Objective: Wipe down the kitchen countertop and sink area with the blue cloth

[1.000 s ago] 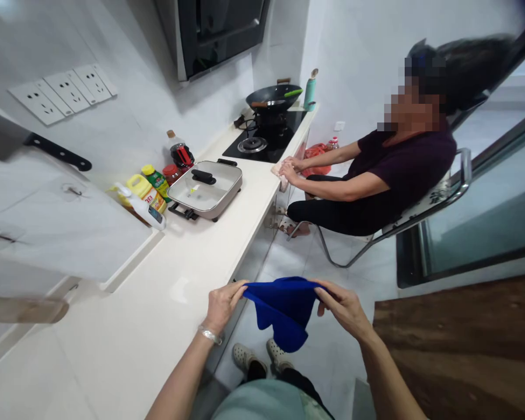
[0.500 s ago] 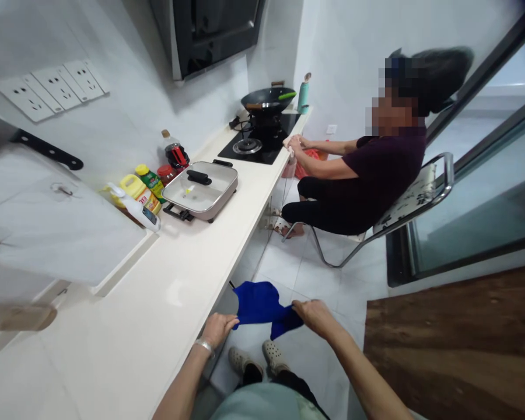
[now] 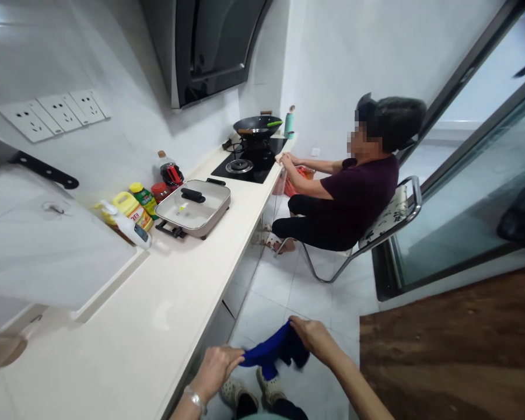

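Observation:
A blue cloth (image 3: pixel 271 349) is stretched between my two hands, over the floor beside the counter's front edge. My left hand (image 3: pixel 219 367) pinches its left end between thumb and fingers; a bracelet circles that wrist. Its right end is gripped by my right hand (image 3: pixel 312 337), held slightly higher. The cloth's lower part hangs in loose folds, a little blurred. Below it show my light clogs (image 3: pixel 269 386). The white countertop (image 3: pixel 157 326) lies to the left of my hands.
An electric pan (image 3: pixel 196 207) with a glass lid stands on the counter near bottles (image 3: pixel 131 213). Beyond are a gas stove (image 3: pixel 254 157) and a wok (image 3: pixel 256 127). Another person (image 3: pixel 363 186) sits on a chair, hands at the counter edge. A wooden surface (image 3: pixel 455 344) is at right.
The cloth has moved down and closer to me, its right end now higher, and it hangs more bunched. Both hands still hold it. My view has tilted upward somewhat.

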The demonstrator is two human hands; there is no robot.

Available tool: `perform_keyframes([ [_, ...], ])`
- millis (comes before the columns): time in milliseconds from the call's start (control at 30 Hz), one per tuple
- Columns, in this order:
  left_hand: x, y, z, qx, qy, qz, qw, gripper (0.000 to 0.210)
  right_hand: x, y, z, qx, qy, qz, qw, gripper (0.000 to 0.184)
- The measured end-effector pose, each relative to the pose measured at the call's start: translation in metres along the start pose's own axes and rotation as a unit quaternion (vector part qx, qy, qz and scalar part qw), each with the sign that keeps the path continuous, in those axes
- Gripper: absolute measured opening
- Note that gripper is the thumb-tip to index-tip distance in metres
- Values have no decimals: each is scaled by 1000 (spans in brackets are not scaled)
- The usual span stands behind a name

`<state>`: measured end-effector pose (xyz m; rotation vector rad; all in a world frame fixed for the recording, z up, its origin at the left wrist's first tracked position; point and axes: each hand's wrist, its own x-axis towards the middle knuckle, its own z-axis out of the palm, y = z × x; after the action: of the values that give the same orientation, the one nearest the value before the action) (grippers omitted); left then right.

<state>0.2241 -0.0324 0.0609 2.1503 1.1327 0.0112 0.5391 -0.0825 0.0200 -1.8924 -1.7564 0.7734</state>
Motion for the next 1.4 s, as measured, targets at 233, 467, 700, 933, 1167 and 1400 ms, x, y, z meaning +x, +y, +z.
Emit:
perform_keyframes([
  [233, 5, -20, 9, -73, 15, -106, 992, 44, 3, 10, 17, -10, -64, 22, 998, 38],
  [467, 17, -29, -11, -139, 60, -118, 981, 54, 33, -4, 20, -24, -34, 2, 999, 47],
  [700, -4, -14, 7, -248, 77, -128, 957, 46, 9, -1, -2, 45, -31, -28, 998, 48],
  [933, -4, -26, 34, -328, 63, -199, 921, 55, 8, 12, 15, 67, -74, -44, 994, 51],
  [1167, -3, -41, 27, -327, 85, -193, 921, 50, 26, -25, 1, -2, -73, -52, 996, 48],
  [1400, -42, -15, 22, -251, 91, -191, 945, 19, 15, -50, -12, 23, -151, -85, 985, 45],
])
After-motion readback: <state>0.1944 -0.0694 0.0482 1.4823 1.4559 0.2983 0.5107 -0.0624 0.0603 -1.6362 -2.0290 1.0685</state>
